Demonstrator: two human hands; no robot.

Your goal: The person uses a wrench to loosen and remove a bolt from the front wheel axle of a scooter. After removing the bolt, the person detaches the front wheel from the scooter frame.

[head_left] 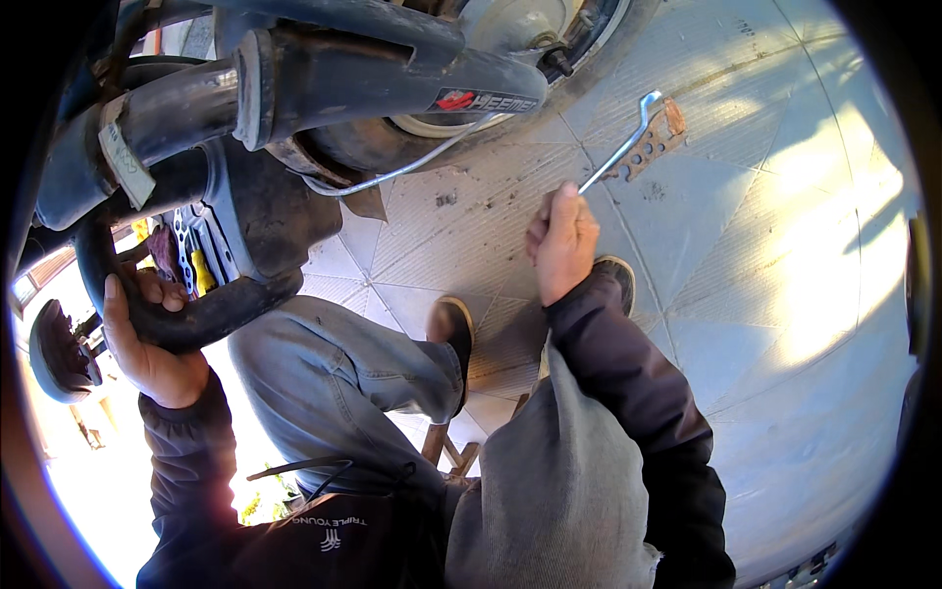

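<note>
My right hand (pixel 566 245) is closed round the lower end of a silver metal rod (pixel 621 152), which bends sharply near its far tip. Close against the rod is a rusty plate (pixel 650 145) with round holes; I cannot tell whether it touches the rod or lies on the floor. At the left, my left hand (pixel 157 344) grips a thick black curved tube (pixel 231 312) on the motorcycle, its thumb up and its fingers curled over the inner side. Behind that tube, several tools show, among them a yellow-handled one (pixel 203 273).
A dark exhaust muffler (pixel 383 83) spans the upper left, with a wheel (pixel 589 74) behind it. A thin silver rod or cable (pixel 402 169) runs beneath the muffler. Wooden stool legs (pixel 437 444) stand under me on the tiled floor (pixel 726 275). A black pedal-like part (pixel 59 353) sticks out left.
</note>
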